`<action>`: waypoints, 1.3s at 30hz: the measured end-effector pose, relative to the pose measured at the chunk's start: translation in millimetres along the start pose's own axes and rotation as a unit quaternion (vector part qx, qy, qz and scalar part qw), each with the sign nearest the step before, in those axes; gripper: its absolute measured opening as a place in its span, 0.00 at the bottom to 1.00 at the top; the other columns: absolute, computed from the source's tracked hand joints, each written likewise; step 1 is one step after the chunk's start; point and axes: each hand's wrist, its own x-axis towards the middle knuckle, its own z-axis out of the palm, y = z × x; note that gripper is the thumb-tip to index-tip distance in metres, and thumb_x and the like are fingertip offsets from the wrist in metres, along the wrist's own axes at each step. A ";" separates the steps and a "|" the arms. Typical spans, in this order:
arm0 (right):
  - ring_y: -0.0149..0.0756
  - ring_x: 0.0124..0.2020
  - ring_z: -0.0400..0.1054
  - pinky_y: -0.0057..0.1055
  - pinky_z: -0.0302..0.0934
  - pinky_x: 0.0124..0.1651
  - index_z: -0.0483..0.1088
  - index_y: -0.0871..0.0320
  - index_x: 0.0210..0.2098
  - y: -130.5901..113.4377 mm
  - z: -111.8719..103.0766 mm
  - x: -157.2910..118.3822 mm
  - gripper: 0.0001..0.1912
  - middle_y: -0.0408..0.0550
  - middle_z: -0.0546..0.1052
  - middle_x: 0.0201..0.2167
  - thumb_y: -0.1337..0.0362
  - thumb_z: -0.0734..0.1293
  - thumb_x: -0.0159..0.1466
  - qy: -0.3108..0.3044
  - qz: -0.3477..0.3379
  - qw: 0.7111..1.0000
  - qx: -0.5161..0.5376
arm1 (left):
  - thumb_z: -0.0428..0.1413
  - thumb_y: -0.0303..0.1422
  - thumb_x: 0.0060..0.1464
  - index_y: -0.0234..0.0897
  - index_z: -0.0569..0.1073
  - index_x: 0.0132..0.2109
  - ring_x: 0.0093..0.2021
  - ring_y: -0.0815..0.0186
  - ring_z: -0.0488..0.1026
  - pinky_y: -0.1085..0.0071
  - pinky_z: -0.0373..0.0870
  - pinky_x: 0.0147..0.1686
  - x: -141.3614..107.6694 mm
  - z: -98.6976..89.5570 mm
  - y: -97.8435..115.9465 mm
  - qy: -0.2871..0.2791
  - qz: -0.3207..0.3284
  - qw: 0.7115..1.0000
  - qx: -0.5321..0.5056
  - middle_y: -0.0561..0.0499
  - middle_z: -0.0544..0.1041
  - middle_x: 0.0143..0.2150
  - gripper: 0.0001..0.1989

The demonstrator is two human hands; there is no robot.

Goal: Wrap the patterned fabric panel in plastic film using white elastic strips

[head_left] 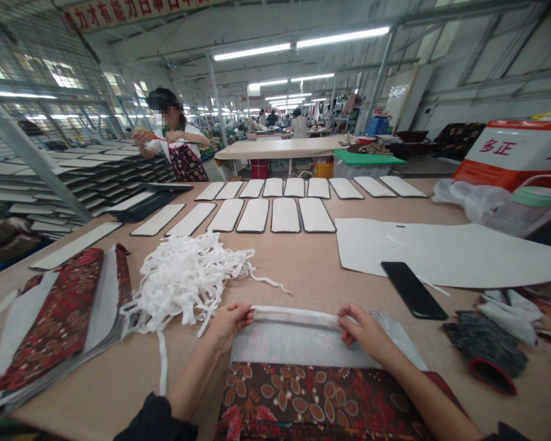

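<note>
My left hand (233, 320) pinches the left end of a narrow white strip (294, 312), stretched sideways over the upper edge of a pale backing sheet (298, 346). At the strip's right end, my right hand (356, 329) has its fingers closed on it. Dark red-brown floral fabric (303, 395) lies just below, between my forearms. A tangled heap of white strips (183, 278) rests beyond my left hand, one strip hanging toward me.
Folded floral fabric (64, 312) lies at left. White dark-edged panels (253, 215) stand in rows farther back. At right are a large white sheet (441, 251), a black phone (413, 289) and a dark sleeve-like cloth (484, 346). Beyond the table's left back is a person (186, 153).
</note>
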 end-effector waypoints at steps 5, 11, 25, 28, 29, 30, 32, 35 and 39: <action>0.30 0.24 0.63 0.26 0.60 0.29 0.65 0.59 0.32 -12.0 -10.2 -5.7 0.16 0.43 0.69 0.23 0.56 0.68 0.49 -0.032 0.046 0.981 0.184 | 0.56 0.26 0.42 0.32 0.71 0.34 0.19 0.71 0.66 0.76 0.62 0.20 4.8 -2.1 -8.5 0.031 0.078 0.962 0.261 0.56 0.70 0.19 0.08; 0.30 0.22 0.59 0.27 0.54 0.25 0.67 0.60 0.31 -7.1 -15.3 1.9 0.15 0.43 0.69 0.23 0.54 0.64 0.50 0.031 -0.011 0.999 -0.010 | 0.49 0.19 0.43 0.30 0.71 0.33 0.29 0.67 0.69 0.73 0.63 0.31 8.0 3.2 -10.5 0.052 0.164 0.850 0.499 0.51 0.73 0.27 0.10; 0.39 0.35 0.65 0.34 0.57 0.41 0.66 0.58 0.30 14.2 -11.6 12.2 0.11 0.48 0.73 0.31 0.58 0.57 0.54 0.044 -0.089 0.970 -0.223 | 0.54 0.30 0.46 0.37 0.72 0.36 0.37 0.65 0.67 0.72 0.61 0.36 -2.0 8.0 -13.3 -0.070 0.200 0.776 0.594 0.50 0.69 0.36 0.07; 0.39 0.36 0.66 0.34 0.58 0.42 0.66 0.58 0.31 15.1 -12.2 12.3 0.12 0.48 0.73 0.32 0.58 0.56 0.54 0.047 -0.088 0.968 -0.230 | 0.54 0.28 0.44 0.36 0.70 0.30 0.36 0.65 0.66 0.72 0.61 0.36 -2.6 10.7 -11.6 -0.069 0.209 0.762 0.609 0.50 0.68 0.34 0.03; 0.39 0.37 0.65 0.34 0.57 0.43 0.67 0.58 0.32 15.3 -12.6 12.2 0.13 0.49 0.73 0.33 0.58 0.56 0.54 0.052 -0.089 0.967 -0.232 | 0.53 0.28 0.44 0.35 0.69 0.28 0.36 0.65 0.66 0.72 0.61 0.35 -2.2 10.8 -11.0 -0.069 0.213 0.760 0.610 0.50 0.68 0.33 0.01; 0.39 0.38 0.65 0.34 0.57 0.44 0.67 0.58 0.33 15.2 -13.2 12.0 0.14 0.49 0.73 0.34 0.58 0.56 0.54 0.056 -0.090 0.966 -0.236 | 0.53 0.28 0.44 0.35 0.68 0.27 0.35 0.65 0.66 0.72 0.61 0.35 -1.6 10.5 -10.2 -0.066 0.216 0.761 0.608 0.50 0.69 0.31 0.01; 0.40 0.39 0.65 0.35 0.56 0.44 0.66 0.58 0.33 14.2 -14.4 11.0 0.14 0.49 0.73 0.35 0.58 0.56 0.55 0.057 -0.092 0.963 -0.248 | 0.51 0.28 0.45 0.36 0.67 0.27 0.32 0.66 0.67 0.72 0.61 0.32 -0.6 9.0 -8.4 -0.058 0.208 0.784 0.582 0.52 0.69 0.28 0.01; 0.39 0.34 0.65 0.34 0.57 0.39 0.64 0.57 0.29 10.6 -14.9 8.6 0.11 0.48 0.72 0.30 0.58 0.55 0.55 0.048 -0.090 0.956 -0.275 | 0.49 0.33 0.47 0.36 0.63 0.29 0.25 0.68 0.67 0.73 0.61 0.24 -0.3 5.9 -4.3 -0.062 0.123 0.887 0.441 0.53 0.71 0.25 0.05; 0.37 0.31 0.65 0.33 0.56 0.37 0.61 0.56 0.29 6.4 -12.3 6.1 0.09 0.46 0.71 0.27 0.59 0.54 0.56 0.041 -0.080 0.955 -0.281 | 0.57 0.39 0.41 0.35 0.63 0.28 0.21 0.71 0.66 0.77 0.59 0.20 -1.6 1.6 1.3 -0.057 0.052 0.966 0.248 0.55 0.70 0.22 0.13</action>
